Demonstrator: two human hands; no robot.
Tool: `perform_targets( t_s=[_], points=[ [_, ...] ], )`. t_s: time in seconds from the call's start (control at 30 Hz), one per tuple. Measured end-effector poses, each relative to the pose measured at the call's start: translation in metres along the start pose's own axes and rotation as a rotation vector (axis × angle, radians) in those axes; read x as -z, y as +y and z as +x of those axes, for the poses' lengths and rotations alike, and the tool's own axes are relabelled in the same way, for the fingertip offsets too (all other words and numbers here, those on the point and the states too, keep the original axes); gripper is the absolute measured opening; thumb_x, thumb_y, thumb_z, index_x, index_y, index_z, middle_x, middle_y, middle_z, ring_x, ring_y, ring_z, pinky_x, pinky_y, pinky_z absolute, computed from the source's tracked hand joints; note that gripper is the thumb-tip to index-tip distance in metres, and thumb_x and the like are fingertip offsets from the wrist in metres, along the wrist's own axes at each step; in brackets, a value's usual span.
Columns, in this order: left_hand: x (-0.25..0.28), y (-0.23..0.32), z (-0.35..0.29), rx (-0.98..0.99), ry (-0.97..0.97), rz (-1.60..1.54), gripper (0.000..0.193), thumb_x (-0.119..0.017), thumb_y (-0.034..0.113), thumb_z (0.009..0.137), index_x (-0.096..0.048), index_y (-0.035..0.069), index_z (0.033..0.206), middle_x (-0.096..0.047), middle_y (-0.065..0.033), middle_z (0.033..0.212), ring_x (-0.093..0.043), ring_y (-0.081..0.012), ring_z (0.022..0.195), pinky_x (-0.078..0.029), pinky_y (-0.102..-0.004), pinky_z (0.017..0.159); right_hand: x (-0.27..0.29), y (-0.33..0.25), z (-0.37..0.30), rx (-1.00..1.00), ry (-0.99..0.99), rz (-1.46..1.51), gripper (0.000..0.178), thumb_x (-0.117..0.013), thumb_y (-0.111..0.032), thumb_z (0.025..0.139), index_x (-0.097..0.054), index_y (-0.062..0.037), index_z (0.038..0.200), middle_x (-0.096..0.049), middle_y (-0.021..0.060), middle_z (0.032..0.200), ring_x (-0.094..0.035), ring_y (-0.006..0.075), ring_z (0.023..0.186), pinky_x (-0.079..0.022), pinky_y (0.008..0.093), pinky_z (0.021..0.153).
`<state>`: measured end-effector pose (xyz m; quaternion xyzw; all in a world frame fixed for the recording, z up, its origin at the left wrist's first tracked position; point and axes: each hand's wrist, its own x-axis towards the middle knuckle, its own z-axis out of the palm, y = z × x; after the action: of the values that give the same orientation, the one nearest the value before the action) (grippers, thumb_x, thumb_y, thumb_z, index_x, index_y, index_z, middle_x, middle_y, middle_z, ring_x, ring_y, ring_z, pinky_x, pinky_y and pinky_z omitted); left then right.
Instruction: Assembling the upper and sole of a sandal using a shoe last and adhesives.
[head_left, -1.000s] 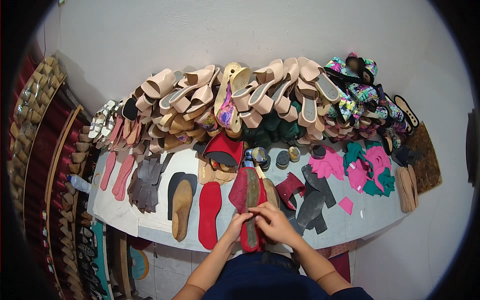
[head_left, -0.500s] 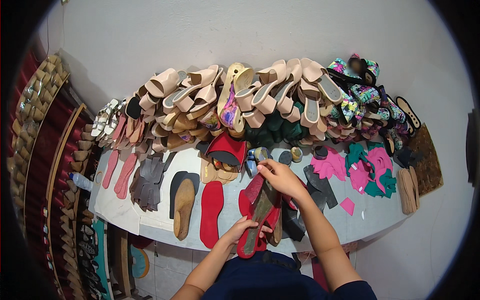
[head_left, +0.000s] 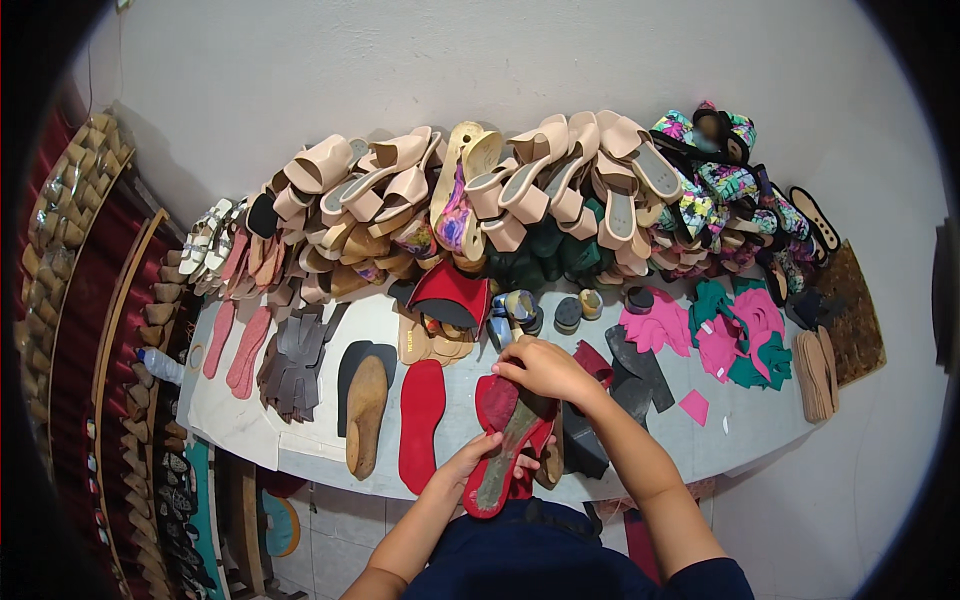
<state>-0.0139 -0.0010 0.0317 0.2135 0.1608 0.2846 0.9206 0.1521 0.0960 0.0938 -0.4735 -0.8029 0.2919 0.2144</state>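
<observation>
A red sandal (head_left: 487, 488) is held sole side up over the table's front edge, its grey-green underside rimmed in red. My left hand (head_left: 468, 463) is closed round its narrow heel part, the thumb on top and fingertips showing on the far side. My right hand (head_left: 548, 370) is closed on the wide toe end, where a red layer (head_left: 499, 402) lies over the underside; its fingertips are partly hidden. To the left of the sandal are a red insole (head_left: 421, 425) and a wooden shoe last (head_left: 368, 420), which rests partly on a dark sole piece (head_left: 352, 372).
Beige heeled sandals (head_left: 535, 175) are piled against the wall, with patterned sandals (head_left: 728, 182) at right. Pink fabric pieces (head_left: 655, 322), dark straps (head_left: 292, 365), small jars (head_left: 567, 316) and tan soles (head_left: 816, 375) lie on the table (head_left: 740, 440). Shelves of lasts (head_left: 60, 230) stand left.
My right hand has shifted slightly down and left along the toe end. The red layer there now lies lower over the underside. My left hand keeps its hold on the sandal.
</observation>
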Motion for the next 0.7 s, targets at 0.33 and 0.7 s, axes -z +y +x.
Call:
perform_targets(
  t_s=[0.33, 0.7],
  points=[
    [-0.007, 0.012, 0.002, 0.101, 0.104, 0.184, 0.047, -0.032, 0.033, 0.091, -0.043, -0.007, 0.111, -0.055, -0.0204, 0.103, -0.060, -0.0253, 0.079, -0.050, -0.0329, 0.070, -0.013, -0.001, -0.003, 0.115, 0.141, -0.208, 0.029, -0.057, -0.032, 0.076, -0.063, -0.0039, 0.081, -0.055, 0.0145, 0.083, -0.052, 0.0303, 0.084, -0.042, 0.0397, 0.072],
    [-0.019, 0.005, 0.006, 0.131, 0.139, 0.664, 0.035, -0.033, 0.023, 0.091, -0.052, -0.006, 0.095, -0.060, -0.0122, 0.079, -0.060, -0.0181, 0.070, -0.048, -0.0281, 0.068, -0.010, -0.009, 0.005, 0.015, 0.110, -0.137, 0.040, -0.040, -0.037, 0.085, -0.058, -0.0028, 0.074, -0.057, 0.0174, 0.069, -0.055, 0.0339, 0.068, -0.042, 0.0421, 0.061]
  ],
)
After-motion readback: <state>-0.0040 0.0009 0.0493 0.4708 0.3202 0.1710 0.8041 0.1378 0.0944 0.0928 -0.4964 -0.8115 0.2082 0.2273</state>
